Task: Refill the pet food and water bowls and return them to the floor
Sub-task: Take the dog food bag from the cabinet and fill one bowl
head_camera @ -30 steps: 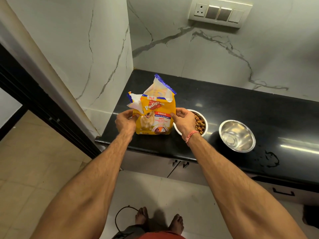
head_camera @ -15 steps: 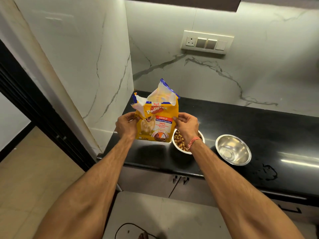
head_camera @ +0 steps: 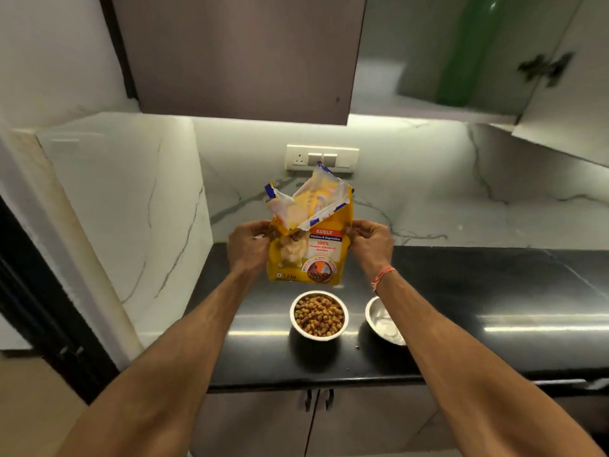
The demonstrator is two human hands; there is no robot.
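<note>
A strip of warm light under the matte brown wall cabinet (head_camera: 244,54) washes the white marble backsplash (head_camera: 428,179) brightly. The glossy black stone desk (head_camera: 494,308) carries long streaks of glare. The green bottle (head_camera: 468,51) and open cabinet door (head_camera: 566,94) at upper right are motion-blurred. Wide-angle distortion bends the edges.

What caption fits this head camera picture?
Both hands hold the open pet food bag above the filled food bowl on the counter.

Yellow food bag (head_camera: 309,249), black counter (head_camera: 494,291)
</note>
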